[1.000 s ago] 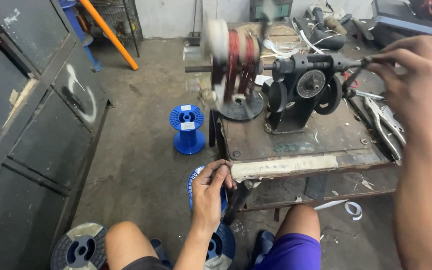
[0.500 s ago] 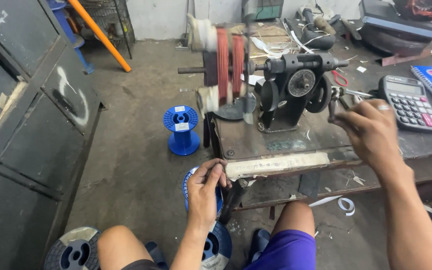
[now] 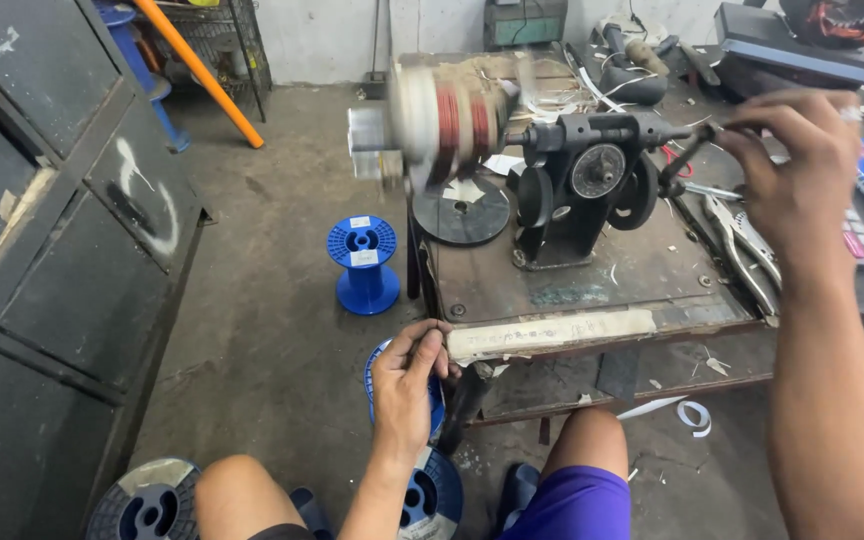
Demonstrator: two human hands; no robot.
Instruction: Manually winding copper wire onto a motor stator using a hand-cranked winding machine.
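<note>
Hands: right (image 3: 787, 160) grips metal crank (image 3: 687, 155); left (image 3: 407, 385) pinched.

Single head view: looks steeply down, forward, near over workbench (image 3: 592, 275) edge and floor (image 3: 272, 300).

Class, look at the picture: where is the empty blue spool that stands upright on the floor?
In the head view the blue spool stands on the concrete floor, left of the workbench and above the left hand.
</note>
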